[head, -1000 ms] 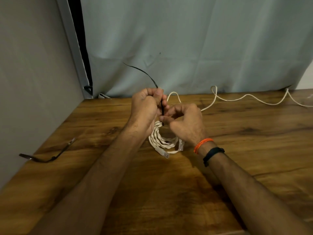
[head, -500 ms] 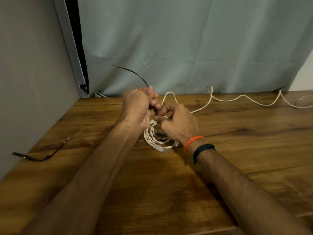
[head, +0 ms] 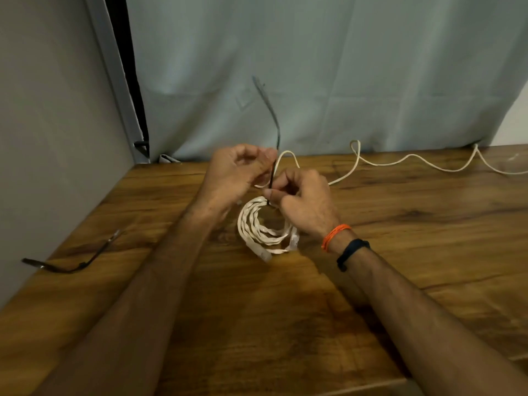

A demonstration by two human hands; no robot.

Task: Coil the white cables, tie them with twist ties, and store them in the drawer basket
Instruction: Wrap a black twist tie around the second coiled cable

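Note:
A coiled white cable [head: 257,227] lies on the wooden table [head: 400,252] in the middle of the view. A black twist tie [head: 273,115] rises from the coil's far edge, its free end pointing up in front of the curtain. My left hand [head: 234,174] pinches the tie just above the coil. My right hand [head: 303,201] pinches the tie's lower part where it meets the coil. A second white cable [head: 400,162] lies loose along the table's far edge, running right.
Another black twist tie [head: 71,262] lies near the table's left edge by the grey wall [head: 43,138]. A grey curtain [head: 343,67] hangs behind the table. The drawer basket is not in view.
The twist tie's free end has swung from pointing up-left to nearly upright. My hands have drawn slightly apart, showing the tie between them. The coil stays on the table.

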